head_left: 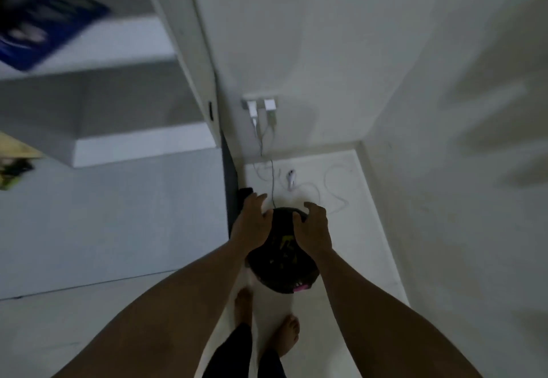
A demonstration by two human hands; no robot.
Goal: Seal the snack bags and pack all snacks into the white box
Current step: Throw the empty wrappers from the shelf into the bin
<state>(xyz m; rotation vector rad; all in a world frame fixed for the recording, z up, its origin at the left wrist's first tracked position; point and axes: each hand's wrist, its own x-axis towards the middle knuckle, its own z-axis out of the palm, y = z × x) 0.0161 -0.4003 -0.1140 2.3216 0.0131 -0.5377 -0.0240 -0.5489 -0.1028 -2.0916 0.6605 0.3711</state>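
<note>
I am looking down at a round black bin [281, 271] on the white floor, with yellow-green and pink wrappers inside it. My left hand [252, 223] is over its left rim, fingers spread and fairly straight, holding nothing. My right hand [312, 229] is over its right rim, fingers loosely bent and thumb at the edge, with nothing visibly in it. A blurred blue snack packet [50, 25] lies on a shelf at the upper left. A yellowish packet [12, 167] shows at the left edge. No white box is in view.
A white table top [118, 214] fills the left side, with shelves above it. Two chargers [262, 108] are plugged into the wall, and their cables [296, 183] trail across the floor behind the bin. My bare feet [284, 336] stand just in front of the bin. A wall closes the right side.
</note>
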